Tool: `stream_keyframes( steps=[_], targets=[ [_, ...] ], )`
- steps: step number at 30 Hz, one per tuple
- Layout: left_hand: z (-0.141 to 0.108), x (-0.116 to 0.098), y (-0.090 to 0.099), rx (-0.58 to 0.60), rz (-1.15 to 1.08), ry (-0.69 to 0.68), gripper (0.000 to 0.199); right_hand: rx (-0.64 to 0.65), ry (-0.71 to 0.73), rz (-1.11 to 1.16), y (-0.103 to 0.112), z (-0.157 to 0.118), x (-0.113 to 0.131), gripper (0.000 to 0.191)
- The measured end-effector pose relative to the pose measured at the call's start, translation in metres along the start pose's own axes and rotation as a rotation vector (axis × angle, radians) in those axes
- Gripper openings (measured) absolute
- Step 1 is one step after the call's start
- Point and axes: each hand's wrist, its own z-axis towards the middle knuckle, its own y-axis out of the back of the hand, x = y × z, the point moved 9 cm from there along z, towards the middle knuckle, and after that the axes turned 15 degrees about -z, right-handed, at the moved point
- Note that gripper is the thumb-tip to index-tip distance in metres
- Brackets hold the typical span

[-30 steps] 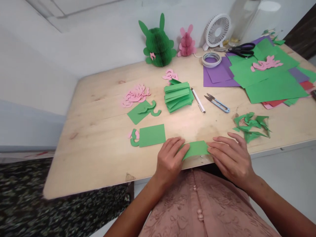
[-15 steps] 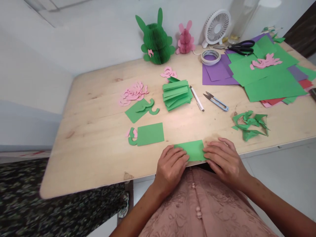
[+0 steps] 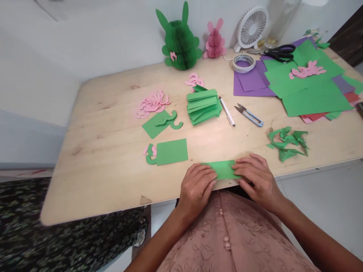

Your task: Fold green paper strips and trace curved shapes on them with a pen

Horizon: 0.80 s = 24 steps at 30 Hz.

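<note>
A strip of green paper [image 3: 225, 170] lies near the table's front edge between my two hands. My left hand [image 3: 197, 185] has its fingers over the strip's left end, with the thumb at the near edge. At the right end, the fingers of my right hand [image 3: 255, 179] press on the paper in the same way, gripping it with the thumb below. Both hands cover the strip's ends. Left of them sits a flat green paper rectangle [image 3: 172, 152], with curled green cutouts [image 3: 151, 160] beside it.
Beyond my hands are accordion-folded green paper [image 3: 202, 105], a white pen [image 3: 227, 111], thread snips [image 3: 249, 115] and green scraps [image 3: 287, 143]. Pink cutouts [image 3: 153, 104] lie left. At the back stand green [image 3: 181, 45] and pink paper rabbits [image 3: 214, 43], a fan [image 3: 252, 28], tape [image 3: 244, 63] and scissors [image 3: 279, 53].
The green strip looks narrower from front to back, its near edge shifted away from me. Both hands have stayed at its ends with small finger movements. The camera view has shifted slightly.
</note>
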Motion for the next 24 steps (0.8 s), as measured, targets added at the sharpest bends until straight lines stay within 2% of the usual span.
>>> stream_keyframes(
  steps=[7,10,14,18,20,24],
  targets=[
    [-0.002,0.009,0.008,-0.087,0.03,0.095,0.01,-0.047,-0.095,-0.011,-0.001,-0.001,-0.005,0.009],
    [-0.003,0.01,0.011,-0.142,0.089,0.113,0.017,-0.086,-0.158,-0.036,-0.001,0.001,-0.009,0.004],
    [-0.012,-0.009,0.013,-0.202,0.286,-0.026,0.032,-0.096,-0.189,-0.044,-0.002,0.005,-0.008,0.003],
    [-0.03,-0.029,-0.004,-0.101,0.377,-0.214,0.03,-0.082,-0.202,-0.046,-0.003,0.007,-0.006,0.004],
    [-0.036,-0.029,-0.014,-0.022,0.396,-0.23,0.029,-0.07,-0.207,-0.037,-0.004,0.007,-0.007,0.004],
    [-0.037,-0.016,-0.026,0.072,0.441,-0.169,0.036,-0.058,-0.208,-0.031,-0.004,0.007,-0.007,0.003]
  ],
)
